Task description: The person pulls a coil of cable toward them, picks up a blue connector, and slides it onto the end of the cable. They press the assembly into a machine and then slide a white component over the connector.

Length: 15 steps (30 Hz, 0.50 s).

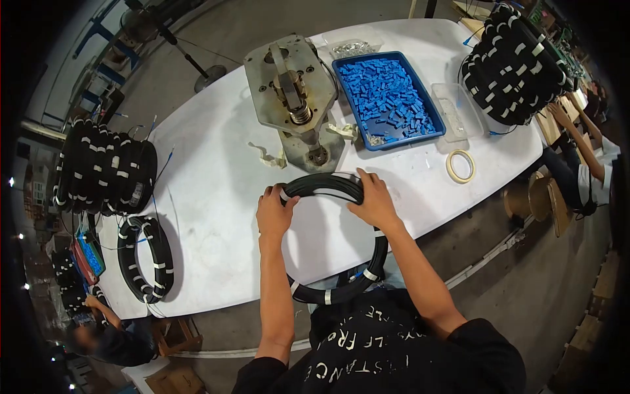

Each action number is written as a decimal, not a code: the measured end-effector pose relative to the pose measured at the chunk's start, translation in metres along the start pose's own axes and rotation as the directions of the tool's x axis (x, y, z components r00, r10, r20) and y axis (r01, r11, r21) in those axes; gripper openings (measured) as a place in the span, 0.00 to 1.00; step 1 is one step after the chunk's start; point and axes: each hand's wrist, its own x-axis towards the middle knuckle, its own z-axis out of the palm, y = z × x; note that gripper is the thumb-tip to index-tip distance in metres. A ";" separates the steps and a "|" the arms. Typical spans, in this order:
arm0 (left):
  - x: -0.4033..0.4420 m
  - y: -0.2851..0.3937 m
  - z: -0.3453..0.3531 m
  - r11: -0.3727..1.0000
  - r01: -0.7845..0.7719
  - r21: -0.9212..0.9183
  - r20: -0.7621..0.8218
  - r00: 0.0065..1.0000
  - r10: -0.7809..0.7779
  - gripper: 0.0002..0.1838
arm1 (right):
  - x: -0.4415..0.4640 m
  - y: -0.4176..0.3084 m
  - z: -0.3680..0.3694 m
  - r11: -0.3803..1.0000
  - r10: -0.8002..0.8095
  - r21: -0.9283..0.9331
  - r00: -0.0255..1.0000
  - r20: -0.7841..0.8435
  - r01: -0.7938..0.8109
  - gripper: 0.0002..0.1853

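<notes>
A coil of black cable (323, 184) with white tape bands is held in front of my body, its near side against my shirt and over the table edge. My left hand (274, 211) grips the coil at its upper left, thumb on the inner side. On the upper right, my right hand (375, 202) is closed round the same coil. A blue connector end (357, 271) shows by the coil's lower right. Just beyond the coil stands a metal press-like machine (269, 88), with scraps of pale tape (268, 155) beside its base.
A blue tray (367, 146) of small blue connectors sits right of the machine, near a clear plastic box (453, 108) and a tape roll (461, 166). Stacked cable coils stand left (105, 167) and right (518, 69); another coil (164, 256) lies left. Other people (125, 341) work at both sides.
</notes>
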 end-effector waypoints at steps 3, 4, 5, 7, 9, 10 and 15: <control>-0.006 -0.004 -0.001 1.000 0.011 -0.024 0.005 1.000 -0.011 0.23 | -0.015 0.010 -0.006 0.984 0.146 0.094 0.988 0.054 -0.150 0.39; -0.002 -0.001 0.001 0.999 0.009 -0.050 0.019 1.000 -0.008 0.22 | -0.012 0.012 -0.014 0.983 0.157 0.096 0.987 0.036 -0.159 0.39; -0.002 -0.002 0.001 0.999 -0.017 -0.047 -0.007 1.000 0.017 0.22 | -0.004 0.009 -0.019 0.989 0.150 -0.008 0.972 0.184 -0.151 0.38; -0.001 0.002 -0.001 0.999 -0.002 -0.054 0.010 1.000 0.002 0.22 | 0.008 0.003 -0.026 0.984 0.144 -0.145 0.930 0.337 -0.100 0.33; -0.006 -0.001 -0.004 0.998 0.032 -0.056 0.027 0.999 -0.031 0.23 | 0.015 -0.004 -0.025 0.982 0.129 -0.175 0.933 0.336 -0.073 0.32; -0.008 -0.006 -0.002 0.997 0.032 -0.065 0.011 0.999 -0.032 0.23 | 0.020 -0.007 -0.025 0.977 0.114 -0.208 0.934 0.338 -0.044 0.31; -0.035 -0.030 0.000 0.998 0.053 0.024 -0.034 0.998 -0.053 0.26 | 0.057 -0.011 -0.011 0.984 -0.023 -0.152 0.915 0.402 0.091 0.25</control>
